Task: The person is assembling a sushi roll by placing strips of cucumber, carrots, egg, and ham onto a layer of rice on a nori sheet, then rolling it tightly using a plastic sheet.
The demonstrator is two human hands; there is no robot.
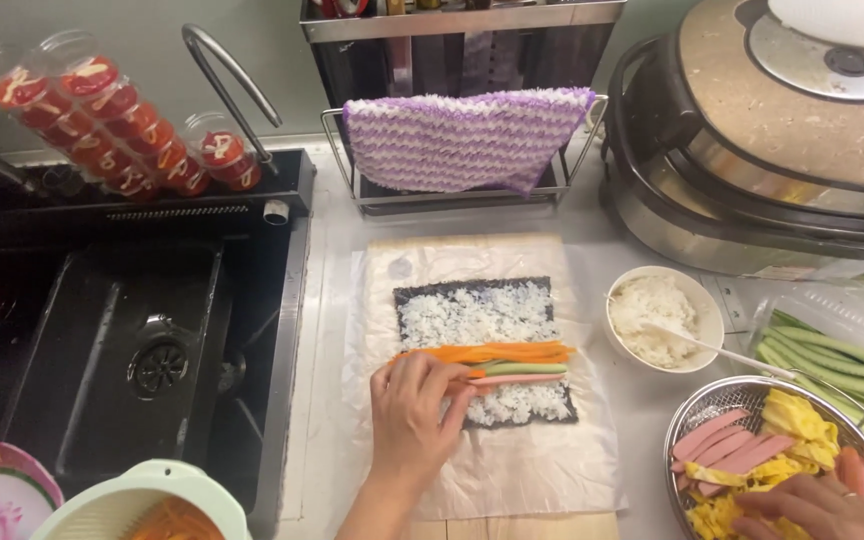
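A dark seaweed sheet (482,350), spread with white rice (477,315), lies flat on a sheet of white parchment (532,460) laid over a pale rolling mat (472,245), so that the whole stack sits squarely in front of the person, just right of the black sink (132,350). Across the near half of the rice run the fillings, side by side in one band: orange carrot strips (497,352) farthest, then a green cucumber stick (527,369), then a pink ham strip (522,380) nearest. They lie parallel to the near edge of the seaweed.

The left hand (414,415) rests palm down on the left end of this band, its fingers close together and bent, the tips pressing on the ends of the strips and holding them in line. It grips nothing; it only bears down.

The right hand (817,505) is well apart at the near right, in a metal mesh strainer (697,405) that holds more ham slices (737,450), yellow egg strips (797,420) and sausage. Its fingers lie loosely curled over the food; whether they pinch a piece I cannot tell.

Beyond the strainer lie cucumber sticks in a clear bag (832,355), and a white bowl of rice (657,320) with a spoon stands just right of the parchment, all within easy reach. A rice cooker (782,130) stands at the far right, and a purple cloth (467,140) hangs on a rack behind.
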